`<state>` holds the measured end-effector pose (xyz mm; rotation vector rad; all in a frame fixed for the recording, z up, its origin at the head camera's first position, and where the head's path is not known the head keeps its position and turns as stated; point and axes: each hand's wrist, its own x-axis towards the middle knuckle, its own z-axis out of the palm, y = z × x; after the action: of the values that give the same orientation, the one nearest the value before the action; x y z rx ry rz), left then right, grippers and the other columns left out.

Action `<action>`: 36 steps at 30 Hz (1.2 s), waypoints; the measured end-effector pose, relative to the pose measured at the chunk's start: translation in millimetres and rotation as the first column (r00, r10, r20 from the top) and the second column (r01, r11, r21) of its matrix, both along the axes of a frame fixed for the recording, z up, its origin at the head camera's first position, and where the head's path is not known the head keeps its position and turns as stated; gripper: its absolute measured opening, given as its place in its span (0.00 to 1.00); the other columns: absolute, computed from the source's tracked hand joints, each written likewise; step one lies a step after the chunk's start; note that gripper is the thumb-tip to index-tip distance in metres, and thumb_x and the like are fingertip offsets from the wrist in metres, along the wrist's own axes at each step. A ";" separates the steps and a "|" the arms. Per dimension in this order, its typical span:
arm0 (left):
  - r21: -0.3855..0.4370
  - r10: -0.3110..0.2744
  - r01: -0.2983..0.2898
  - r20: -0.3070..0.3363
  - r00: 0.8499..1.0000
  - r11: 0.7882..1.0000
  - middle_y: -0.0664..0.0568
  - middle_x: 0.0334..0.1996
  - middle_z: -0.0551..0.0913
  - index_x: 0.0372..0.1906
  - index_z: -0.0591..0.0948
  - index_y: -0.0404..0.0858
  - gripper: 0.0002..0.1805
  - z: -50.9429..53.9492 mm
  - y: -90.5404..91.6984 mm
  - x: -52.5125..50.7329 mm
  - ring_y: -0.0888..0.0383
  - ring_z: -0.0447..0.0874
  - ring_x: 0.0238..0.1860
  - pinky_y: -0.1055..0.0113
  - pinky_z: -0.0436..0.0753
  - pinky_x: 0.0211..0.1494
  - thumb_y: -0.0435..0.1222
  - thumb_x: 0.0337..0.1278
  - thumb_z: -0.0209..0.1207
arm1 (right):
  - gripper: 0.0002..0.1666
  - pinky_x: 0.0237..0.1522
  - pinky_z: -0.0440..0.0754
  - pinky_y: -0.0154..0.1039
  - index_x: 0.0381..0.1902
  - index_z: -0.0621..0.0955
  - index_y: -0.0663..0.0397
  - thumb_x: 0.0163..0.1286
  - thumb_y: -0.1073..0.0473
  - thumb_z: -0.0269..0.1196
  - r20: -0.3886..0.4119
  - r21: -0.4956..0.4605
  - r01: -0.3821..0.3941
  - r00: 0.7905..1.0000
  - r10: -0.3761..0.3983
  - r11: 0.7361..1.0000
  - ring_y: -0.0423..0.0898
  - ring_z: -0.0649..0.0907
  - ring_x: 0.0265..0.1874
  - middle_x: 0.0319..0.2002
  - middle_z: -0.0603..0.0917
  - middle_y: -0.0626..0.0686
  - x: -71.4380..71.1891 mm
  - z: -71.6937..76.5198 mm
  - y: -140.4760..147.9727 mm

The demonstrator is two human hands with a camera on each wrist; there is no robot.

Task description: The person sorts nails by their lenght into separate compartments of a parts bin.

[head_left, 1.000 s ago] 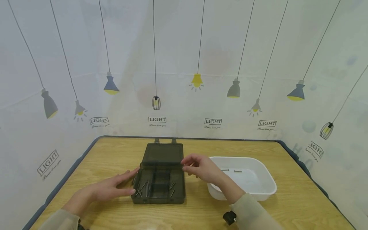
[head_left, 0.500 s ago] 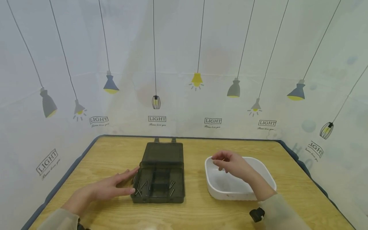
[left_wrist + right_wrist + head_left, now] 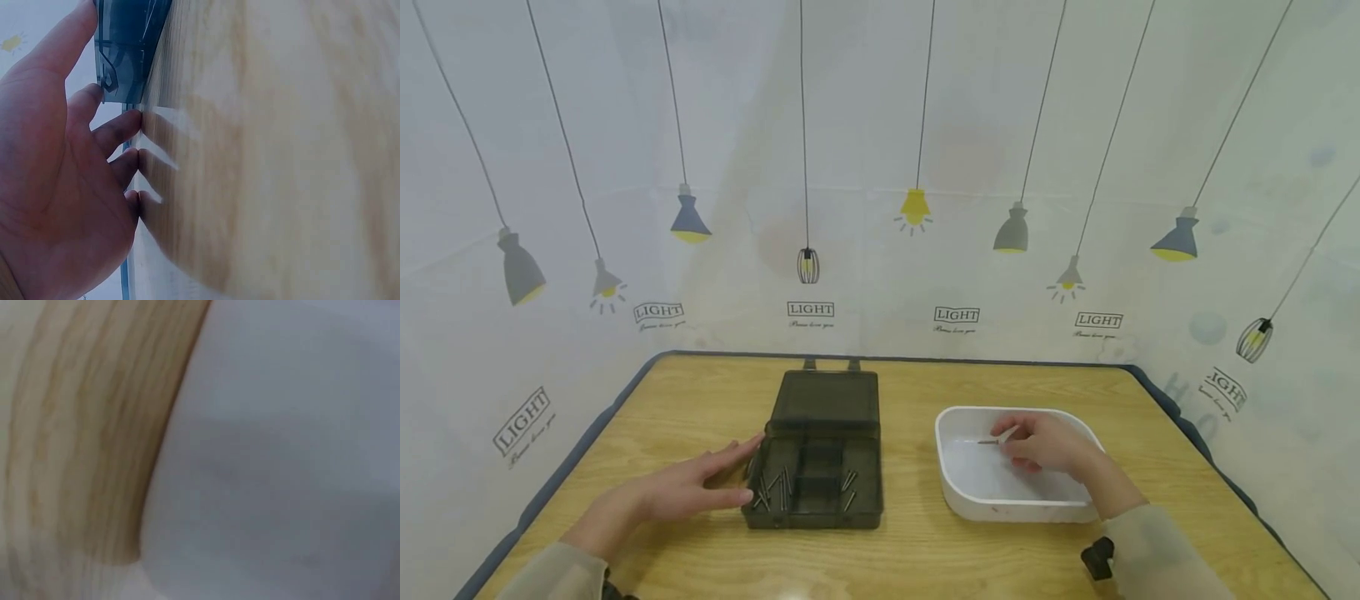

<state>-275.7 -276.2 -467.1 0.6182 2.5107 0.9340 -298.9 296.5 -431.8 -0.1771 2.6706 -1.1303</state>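
Observation:
A dark translucent compartment box (image 3: 820,518) lies on the table with its lid (image 3: 826,396) folded back. Several screws (image 3: 785,487) are in its left part and a few more screws (image 3: 849,492) in its right part. My left hand (image 3: 688,492) rests along the box's left side, fingers extended; in the left wrist view, the hand (image 3: 69,169) has its upper fingers at the box wall (image 3: 125,69). My right hand (image 3: 1048,446) is inside a white tub (image 3: 1015,510), fingers bent low beside a screw (image 3: 988,442). Whether it holds anything is hidden.
The wooden table (image 3: 910,550) has a dark edge along the back and sides. A white curtain (image 3: 865,150) printed with lamps hangs behind it. In the right wrist view, the tub wall (image 3: 269,456) fills most of the frame, blurred, next to the wood surface (image 3: 81,425).
My right hand has travelled from above the box's right edge rightward, then down into the white tub. The left hand and the box have stayed in place.

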 end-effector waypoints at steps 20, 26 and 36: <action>-0.006 -0.007 0.007 -0.002 1.000 1.000 0.35 0.90 0.45 0.91 0.51 0.64 0.46 -2.6 -0.3 2.4 0.26 0.42 0.89 0.17 0.50 0.80 0.59 0.79 0.61 | 0.19 0.32 0.77 0.37 0.60 0.85 0.50 0.73 0.62 0.74 -0.019 0.056 -0.042 0.999 0.043 0.998 0.46 0.80 0.29 0.32 0.80 0.52 -3.0 -21.7 -0.8; 0.006 -0.007 0.007 -0.003 1.000 1.000 0.36 0.90 0.46 0.91 0.52 0.61 0.47 -1.0 -0.4 1.4 0.27 0.40 0.89 0.18 0.49 0.81 0.59 0.79 0.61 | 0.16 0.33 0.77 0.38 0.57 0.85 0.51 0.74 0.63 0.73 -0.015 0.067 -0.043 0.999 0.044 0.997 0.47 0.79 0.30 0.34 0.80 0.52 -4.7 -20.8 -1.0; 0.031 -0.022 0.021 0.016 1.000 0.999 0.39 0.91 0.47 0.92 0.51 0.57 0.47 3.3 0.6 0.7 0.29 0.37 0.90 0.19 0.47 0.83 0.58 0.80 0.61 | 0.14 0.34 0.79 0.38 0.54 0.84 0.55 0.74 0.62 0.73 -0.012 0.066 -0.022 1.000 0.023 0.998 0.47 0.79 0.32 0.35 0.80 0.52 -4.3 -18.7 -1.6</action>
<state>-275.1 -275.7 -463.8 0.6431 2.4745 0.9675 -303.2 294.9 -450.5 -0.2024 2.7059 -1.0359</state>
